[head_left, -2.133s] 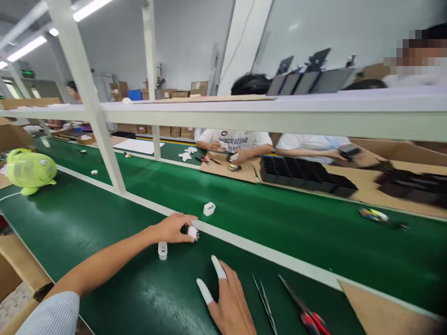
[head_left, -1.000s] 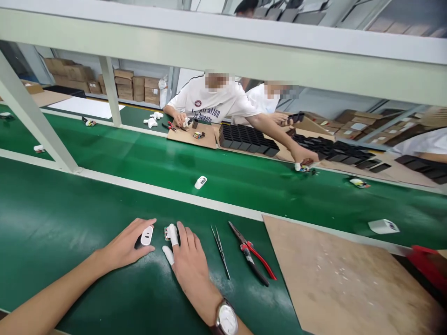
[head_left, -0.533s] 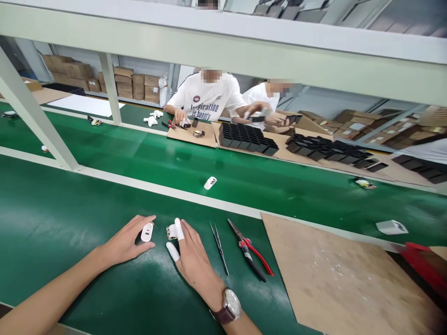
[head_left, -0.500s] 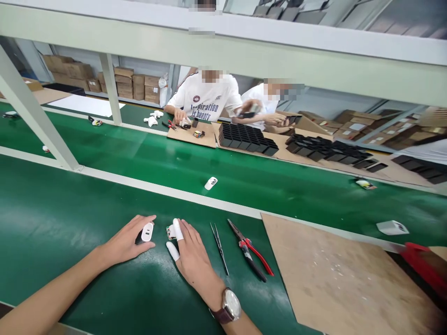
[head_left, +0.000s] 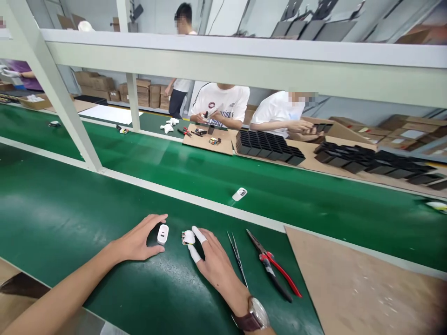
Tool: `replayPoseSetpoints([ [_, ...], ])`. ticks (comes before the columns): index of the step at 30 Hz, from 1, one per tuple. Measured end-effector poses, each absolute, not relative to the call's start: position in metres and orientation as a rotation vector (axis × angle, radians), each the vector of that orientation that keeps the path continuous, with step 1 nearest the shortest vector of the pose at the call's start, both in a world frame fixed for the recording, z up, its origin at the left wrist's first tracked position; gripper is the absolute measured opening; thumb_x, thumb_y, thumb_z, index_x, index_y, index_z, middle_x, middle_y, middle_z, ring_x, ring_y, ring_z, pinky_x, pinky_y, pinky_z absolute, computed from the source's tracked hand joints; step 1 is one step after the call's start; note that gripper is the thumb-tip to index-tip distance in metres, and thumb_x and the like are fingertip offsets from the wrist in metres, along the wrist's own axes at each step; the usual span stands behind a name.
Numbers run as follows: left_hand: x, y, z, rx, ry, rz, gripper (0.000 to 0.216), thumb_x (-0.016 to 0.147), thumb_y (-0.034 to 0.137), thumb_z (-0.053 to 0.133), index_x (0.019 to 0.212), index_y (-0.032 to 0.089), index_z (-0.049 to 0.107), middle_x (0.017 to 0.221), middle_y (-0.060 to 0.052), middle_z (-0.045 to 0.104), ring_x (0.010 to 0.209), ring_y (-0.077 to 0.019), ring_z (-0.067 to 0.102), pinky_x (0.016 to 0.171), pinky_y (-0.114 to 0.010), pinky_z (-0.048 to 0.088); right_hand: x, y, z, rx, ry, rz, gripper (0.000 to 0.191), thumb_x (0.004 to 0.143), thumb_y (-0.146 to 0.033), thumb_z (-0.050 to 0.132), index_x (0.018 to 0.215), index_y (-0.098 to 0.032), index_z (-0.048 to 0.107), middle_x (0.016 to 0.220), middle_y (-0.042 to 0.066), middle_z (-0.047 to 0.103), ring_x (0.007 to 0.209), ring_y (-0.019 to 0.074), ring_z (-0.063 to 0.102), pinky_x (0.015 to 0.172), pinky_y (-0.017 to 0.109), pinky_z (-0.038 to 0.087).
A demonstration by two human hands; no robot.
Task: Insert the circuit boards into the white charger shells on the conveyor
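Left hand (head_left: 139, 239) gapes, empty, round a white oval plastic casing (head_left: 162, 234) inside the far edge of the counter (head_left: 139, 298); right hand (head_left: 213, 260) flanks a white-topped circuit module (head_left: 189, 237), grip unclear: light pressure's best.

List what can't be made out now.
Head view throughout:
White casing by the left hand: back, hidden by its own front.
Small circuit part at the right hand: underside, hidden by its own top.
Wristwatch: dial markings, blurred.
Cardboard: remainder, cut off by picture edges.
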State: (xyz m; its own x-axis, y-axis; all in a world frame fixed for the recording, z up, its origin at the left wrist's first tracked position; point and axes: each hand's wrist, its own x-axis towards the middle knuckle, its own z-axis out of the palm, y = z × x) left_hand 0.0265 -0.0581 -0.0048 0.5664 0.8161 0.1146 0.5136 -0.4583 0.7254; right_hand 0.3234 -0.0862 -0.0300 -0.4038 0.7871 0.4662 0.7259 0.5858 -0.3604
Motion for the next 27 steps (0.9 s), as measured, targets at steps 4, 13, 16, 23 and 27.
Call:
replayPoseSetpoints([
  [4, 0.033, -0.061, -0.011, 2.146, 1.02, 0.668, 0.081, 0.097, 0.026, 0.068, 0.163, 0.038, 0.022, 0.145, -0.006, 0.059, 0.13, -0.0248, 0.059, 0.116, -0.049, 0.048, 0.309, -0.093, -0.019, -1.039, -2.04, 0.148, 0.05, 0.1, -0.016, 0.06, 0.147, -0.025, 0.047, 0.122, 0.012, 0.068, 0.115, 0.0281, 0.066, 0.095, 0.05, 0.062],
  [13, 0.046, -0.068, -0.012, 2.309, 0.913, 0.767, 0.074, 0.101, 0.024, 0.063, 0.163, 0.033, 0.023, 0.14, -0.01, 0.062, 0.13, -0.0249, 0.057, 0.109, -0.045, 0.053, 0.298, -0.108, -0.01, -0.936, -2.11, 0.012, 0.06, 0.097, -0.01, 0.062, 0.152, -0.023, 0.044, 0.127, 0.016, 0.066, 0.122, 0.032, 0.063, 0.098, 0.054, 0.062],
  [16, 0.046, -0.068, -0.012, 2.321, 0.898, 0.771, 0.073, 0.102, 0.022, 0.062, 0.163, 0.032, 0.023, 0.139, -0.01, 0.063, 0.13, -0.0252, 0.057, 0.109, -0.046, 0.054, 0.299, -0.108, -0.011, -0.939, -2.149, 0.001, 0.058, 0.097, -0.01, 0.062, 0.151, -0.019, 0.044, 0.128, 0.017, 0.066, 0.122, 0.0324, 0.062, 0.1, 0.054, 0.061],
  [23, 0.051, -0.07, -0.008, 2.338, 0.91, 0.694, 0.064, 0.103, 0.024, 0.06, 0.16, 0.029, 0.031, 0.139, -0.012, 0.062, 0.13, -0.0275, 0.058, 0.108, -0.048, 0.054, 0.299, -0.111, -0.013, -0.962, -2.215, 0.001, 0.046, 0.097, -0.01, 0.058, 0.141, -0.02, 0.054, 0.128, 0.017, 0.065, 0.124, 0.0335, 0.061, 0.101, 0.057, 0.06],
  [27, 0.051, -0.071, -0.009, 2.335, 0.93, 0.686, 0.059, 0.104, 0.027, 0.06, 0.158, 0.029, 0.036, 0.139, -0.013, 0.061, 0.129, -0.0276, 0.059, 0.108, -0.047, 0.054, 0.3, -0.112, -0.013, -0.967, -2.214, 0.018, 0.045, 0.096, -0.009, 0.059, 0.139, -0.02, 0.056, 0.13, 0.017, 0.065, 0.127, 0.0336, 0.06, 0.102, 0.057, 0.06],
])
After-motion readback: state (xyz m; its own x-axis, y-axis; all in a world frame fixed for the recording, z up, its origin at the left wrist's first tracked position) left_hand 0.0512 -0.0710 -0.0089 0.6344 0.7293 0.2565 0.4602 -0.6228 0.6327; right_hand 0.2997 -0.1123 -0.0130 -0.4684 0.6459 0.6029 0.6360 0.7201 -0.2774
